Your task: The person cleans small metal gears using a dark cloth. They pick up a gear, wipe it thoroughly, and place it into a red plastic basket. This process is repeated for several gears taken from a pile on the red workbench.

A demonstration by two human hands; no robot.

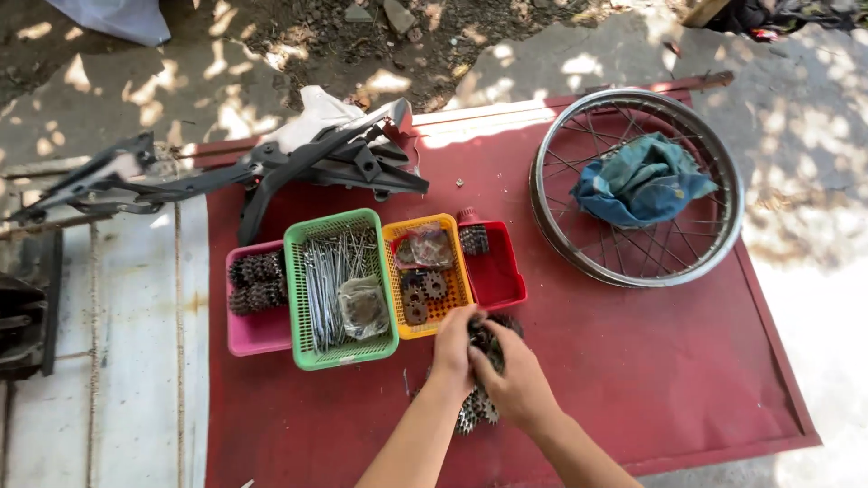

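both hands, left hand (455, 348) and right hand (515, 384), grip a sprocket cluster (477, 411) near the red table (651, 361)'s front edge.

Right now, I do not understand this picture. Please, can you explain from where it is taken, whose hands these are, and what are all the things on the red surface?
The single picture comes from a camera worn on a person's head, looking down. Both bare hands are theirs: the left hand and right hand together grip a stack of toothed bicycle sprockets on a red metal sheet. Behind them stand four small baskets: pink with sprockets, green with metal spokes, yellow with small cogs, red. To the right lies a spoked wheel rim with a blue cloth on it. A black frame part lies at the back.
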